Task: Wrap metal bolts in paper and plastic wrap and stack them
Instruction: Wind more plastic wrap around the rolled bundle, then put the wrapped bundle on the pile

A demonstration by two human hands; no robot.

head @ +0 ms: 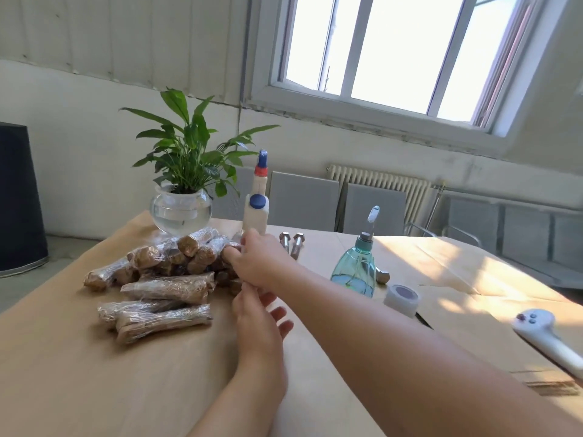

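Observation:
A pile of wrapped bolts (pixel 170 269), brown paper under shiny plastic wrap, lies on the paper-covered table (pixel 94 373) at centre left. My right hand (pixel 258 261) reaches across to the pile's right end, and its fingers curl round a wrapped bolt (pixel 232 246) there. My left hand (pixel 258 323) hovers just below it with its fingers relaxed and spread, holding nothing. Two bare metal bolts (pixel 291 244) lie side by side beyond my right hand. Another bare bolt (pixel 383 276) peeks out behind the teal bottle.
A white glue bottle (pixel 256 212) and a potted plant in a glass bowl (pixel 180 212) stand behind the pile. A teal spray bottle (pixel 358 269), a white roll (pixel 402 299) and a white handheld device (pixel 549 342) sit to the right. Grey chairs (pixel 303 200) face the far edge.

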